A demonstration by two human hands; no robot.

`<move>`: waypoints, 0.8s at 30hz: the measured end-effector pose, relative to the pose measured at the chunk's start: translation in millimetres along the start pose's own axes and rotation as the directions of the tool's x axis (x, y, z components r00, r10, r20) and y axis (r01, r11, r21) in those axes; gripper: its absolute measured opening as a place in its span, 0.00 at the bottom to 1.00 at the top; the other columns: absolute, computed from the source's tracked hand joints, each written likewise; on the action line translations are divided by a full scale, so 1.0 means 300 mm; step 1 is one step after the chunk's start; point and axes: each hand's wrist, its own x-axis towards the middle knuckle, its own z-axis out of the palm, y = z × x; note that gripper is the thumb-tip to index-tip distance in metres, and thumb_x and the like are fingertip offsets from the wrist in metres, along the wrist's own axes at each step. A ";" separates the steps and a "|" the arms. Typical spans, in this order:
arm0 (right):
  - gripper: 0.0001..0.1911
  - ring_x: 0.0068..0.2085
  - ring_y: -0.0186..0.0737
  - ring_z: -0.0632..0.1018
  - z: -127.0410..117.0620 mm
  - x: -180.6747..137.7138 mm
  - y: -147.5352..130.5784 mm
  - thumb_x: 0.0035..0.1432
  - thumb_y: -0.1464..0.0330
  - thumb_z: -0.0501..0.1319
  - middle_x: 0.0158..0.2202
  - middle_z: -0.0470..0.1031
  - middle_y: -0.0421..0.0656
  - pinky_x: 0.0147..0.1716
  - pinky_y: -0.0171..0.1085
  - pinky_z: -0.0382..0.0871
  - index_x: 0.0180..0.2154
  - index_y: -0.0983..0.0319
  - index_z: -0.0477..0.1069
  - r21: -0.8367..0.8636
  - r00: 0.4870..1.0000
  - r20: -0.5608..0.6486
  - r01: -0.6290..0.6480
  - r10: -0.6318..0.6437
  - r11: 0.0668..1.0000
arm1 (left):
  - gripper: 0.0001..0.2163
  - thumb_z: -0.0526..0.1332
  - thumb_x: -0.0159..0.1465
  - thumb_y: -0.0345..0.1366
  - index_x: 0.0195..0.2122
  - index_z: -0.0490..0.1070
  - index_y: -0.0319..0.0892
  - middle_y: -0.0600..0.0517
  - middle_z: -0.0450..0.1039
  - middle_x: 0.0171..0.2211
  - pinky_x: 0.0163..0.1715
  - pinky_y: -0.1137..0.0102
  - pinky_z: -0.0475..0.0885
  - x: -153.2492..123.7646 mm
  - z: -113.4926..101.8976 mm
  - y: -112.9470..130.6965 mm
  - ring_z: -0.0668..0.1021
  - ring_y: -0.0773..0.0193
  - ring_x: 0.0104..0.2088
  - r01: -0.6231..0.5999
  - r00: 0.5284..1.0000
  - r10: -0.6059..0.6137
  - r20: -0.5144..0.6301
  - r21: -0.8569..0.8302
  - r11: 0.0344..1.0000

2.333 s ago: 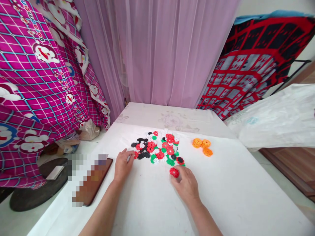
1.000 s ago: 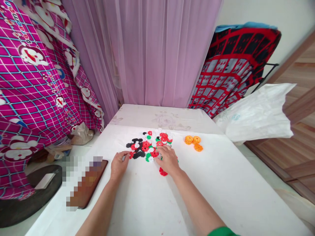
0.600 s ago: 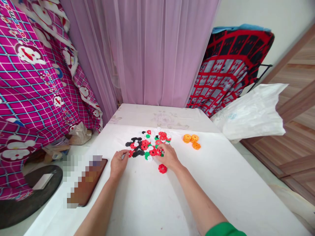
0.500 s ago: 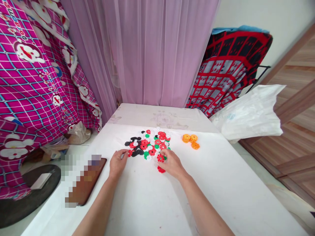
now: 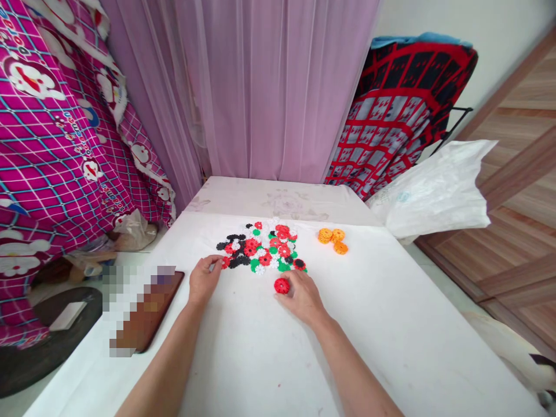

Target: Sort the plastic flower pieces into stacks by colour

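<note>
Small toothed plastic discs in red, black, green and white lie in a loose pile (image 5: 260, 249) on the white-covered table. At the left edge of the pile, my left hand (image 5: 204, 281) is closed in a pinch, its fingertips on a red disc (image 5: 225, 263). In front of the pile, my right hand (image 5: 304, 295) curls thumb and fingers around the edge of another red disc (image 5: 281, 285). Whether that is one disc or a small stack, I cannot tell.
Several orange discs (image 5: 334, 238) sit in a cluster right of the pile. A phone-like brown slab (image 5: 150, 315), partly pixelated, lies at the left. A white plastic bag (image 5: 434, 197) stands at the right edge, and a lilac curtain (image 5: 278, 87) hangs behind.
My right hand has brought its red disc down and towards me, over the one lying in front of the pile. My left hand stays at the pile's left edge. The view has shifted slightly.
</note>
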 end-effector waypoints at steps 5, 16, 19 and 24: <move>0.13 0.43 0.44 0.74 0.019 -0.003 0.011 0.49 0.67 0.64 0.40 0.77 0.41 0.45 0.41 0.64 0.39 0.58 0.71 -0.001 0.999 -0.041 0.019 -0.019 1.000 | 0.11 0.56 0.59 0.42 0.36 0.77 0.50 0.54 0.81 0.37 0.50 0.64 0.70 0.005 0.001 -0.011 0.79 0.59 0.43 0.035 0.999 -0.035 0.009 0.002 0.999; 0.10 0.40 0.42 0.74 0.045 0.012 -0.001 0.49 0.69 0.62 0.36 0.76 0.41 0.43 0.38 0.63 0.37 0.59 0.73 -0.067 0.991 -0.135 -0.002 -0.007 0.998 | 0.12 0.56 0.59 0.43 0.37 0.78 0.49 0.52 0.80 0.37 0.42 0.65 0.70 0.008 -0.006 0.004 0.79 0.58 0.40 0.031 0.999 -0.033 0.025 0.065 0.997; 0.10 0.40 0.42 0.74 0.052 0.021 -0.009 0.49 0.69 0.62 0.35 0.76 0.41 0.43 0.38 0.63 0.37 0.59 0.73 -0.072 0.992 -0.128 -0.012 0.003 0.997 | 0.13 0.55 0.59 0.44 0.37 0.78 0.49 0.52 0.80 0.37 0.42 0.66 0.70 0.010 -0.008 0.007 0.79 0.58 0.41 0.018 0.999 -0.020 0.028 0.061 0.998; 0.10 0.40 0.42 0.74 0.054 0.023 -0.016 0.48 0.67 0.65 0.36 0.76 0.40 0.44 0.39 0.64 0.36 0.58 0.73 -0.019 0.993 -0.117 0.007 -0.009 1.000 | 0.13 0.55 0.59 0.45 0.37 0.77 0.49 0.53 0.80 0.37 0.42 0.66 0.70 0.014 -0.005 -0.003 0.79 0.58 0.41 0.015 1.000 -0.017 0.026 0.051 0.999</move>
